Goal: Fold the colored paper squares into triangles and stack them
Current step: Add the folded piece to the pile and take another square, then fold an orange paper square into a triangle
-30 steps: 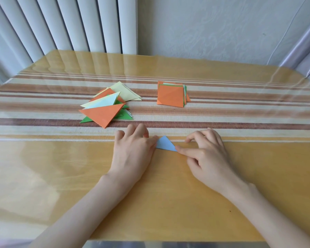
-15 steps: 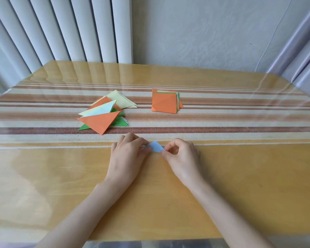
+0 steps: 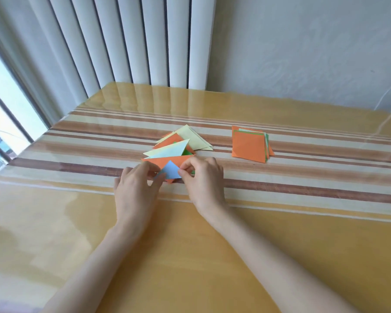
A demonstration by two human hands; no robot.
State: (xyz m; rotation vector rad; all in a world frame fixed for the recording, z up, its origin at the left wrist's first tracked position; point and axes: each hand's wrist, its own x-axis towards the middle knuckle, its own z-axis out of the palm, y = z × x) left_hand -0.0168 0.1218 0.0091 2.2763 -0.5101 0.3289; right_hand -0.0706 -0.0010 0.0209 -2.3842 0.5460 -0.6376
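Blue paper triangle [image 3: 171,171], folded, pinched at its lower corners by left hand [image 3: 136,186] and right hand [image 3: 201,175], one corner each, and held over the near edge of the loose triangle pile [image 3: 178,146] on the table [image 3: 190,256], apparently to square it before laying it on top; unfolded squares [image 3: 250,145] sit beyond, right.

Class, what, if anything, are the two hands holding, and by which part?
The blue triangle: the left hand pinches its lower left corner, the right hand its right edge.
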